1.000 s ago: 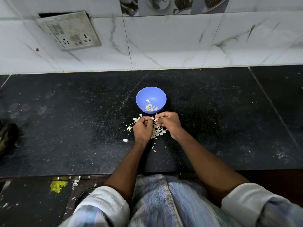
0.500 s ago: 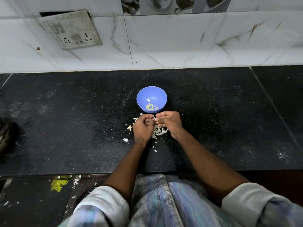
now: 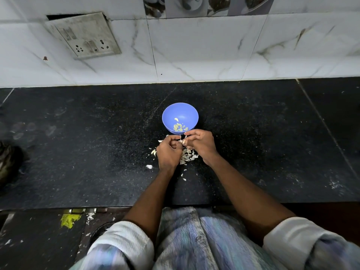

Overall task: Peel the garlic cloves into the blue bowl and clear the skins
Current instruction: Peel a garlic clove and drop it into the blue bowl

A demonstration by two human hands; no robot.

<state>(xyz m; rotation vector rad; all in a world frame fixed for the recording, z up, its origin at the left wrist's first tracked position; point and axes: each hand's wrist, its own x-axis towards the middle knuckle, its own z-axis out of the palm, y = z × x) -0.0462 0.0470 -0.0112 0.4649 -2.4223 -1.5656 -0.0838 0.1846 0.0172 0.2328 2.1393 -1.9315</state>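
Left hand: the left hand (image 3: 168, 152) sits just short of the bowl with its fingers curled inward, pinching one end of a small pale garlic clove (image 3: 181, 141) between thumb and fingertips.
Right hand: the right hand (image 3: 200, 143) faces it, fingers bent and tips pressed to the same clove from the other side, so the two sets of fingertips nearly touch.
Clove: only a pale sliver shows between the fingertips; whether any skin clings to it is too small to tell.
Bowl: the round blue plastic bowl (image 3: 180, 112) stands just beyond the fingertips, and a few peeled yellowish garlic cloves (image 3: 180, 127) lie in its bottom.
Skins: a heap of papery white garlic skins (image 3: 188, 155) lies under and just behind the fingers, with stray flakes spread toward the wrists on the black speckled stone counter (image 3: 78, 152).
Change: over the last second both hands have crept slightly toward the bowl and kept their pinch; the bowl's contents look the same.
Meaning: this reads as one clove in mid-peel, close to being dropped in.
Remaining: the skins are not yet cleared, so the tidying step seems wholly ahead.
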